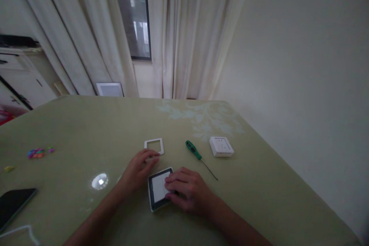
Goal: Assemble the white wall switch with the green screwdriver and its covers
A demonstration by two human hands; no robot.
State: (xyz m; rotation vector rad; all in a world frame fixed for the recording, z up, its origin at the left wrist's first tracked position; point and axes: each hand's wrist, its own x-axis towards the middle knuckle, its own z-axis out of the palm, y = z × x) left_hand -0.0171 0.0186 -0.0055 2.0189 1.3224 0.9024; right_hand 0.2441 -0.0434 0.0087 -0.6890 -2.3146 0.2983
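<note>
A square wall switch (159, 188) with a white middle and a dark border lies on the table in front of me. My right hand (188, 190) covers its right side, fingers curled onto the white face and thumb at the near edge. Just beyond the switch is a thin white square frame (162, 146). My left hand (141, 169) reaches to the frame's near edge, its fingers slightly bent and apart, overlapping that edge. Whether they touch it I cannot tell. To the right rests a screwdriver (193, 150) with a green and black handle.
A white socket box (221, 147) stands right of the screwdriver. Small colourful pieces (37, 153) and a dark flat device (14, 203) lie at the left, near a white cable (27, 228). A wall (302, 84) borders the table (100, 123) on the right; curtains (187, 38) hang behind.
</note>
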